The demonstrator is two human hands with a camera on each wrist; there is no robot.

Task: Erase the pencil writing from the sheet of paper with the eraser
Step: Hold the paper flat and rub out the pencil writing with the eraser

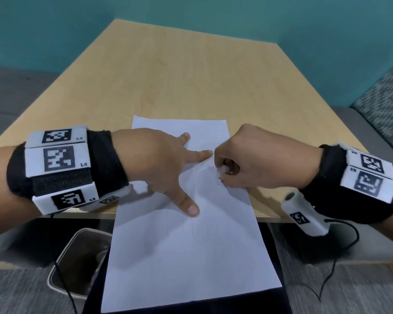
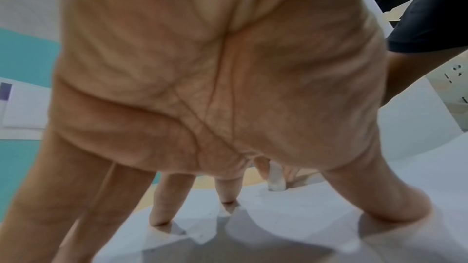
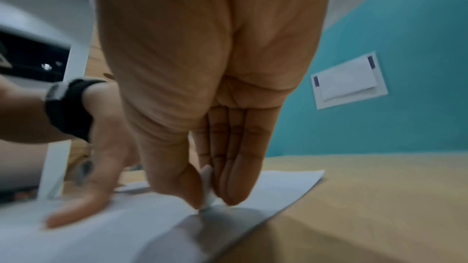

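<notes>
A white sheet of paper (image 1: 182,245) lies on the wooden table (image 1: 168,82) and hangs over its near edge. Faint pencil strokes (image 1: 192,230) show on its lower half, and small marks (image 1: 218,181) sit by the eraser. My left hand (image 1: 168,168) is spread flat, its fingertips (image 2: 395,207) pressing the paper (image 2: 291,217) down. My right hand (image 1: 243,164) pinches a small white eraser (image 1: 222,171) between thumb and fingers. The eraser (image 3: 208,191) tip touches the paper (image 3: 101,237) near its right edge. In the left wrist view the eraser (image 2: 276,179) stands just beyond my index finger.
A metal-rimmed bin (image 1: 82,259) stands on the floor below the table's near left corner. Cables (image 1: 340,257) hang from both wrist mounts. A patterned cushion (image 1: 386,105) is at the right. A teal wall (image 1: 191,10) backs the table.
</notes>
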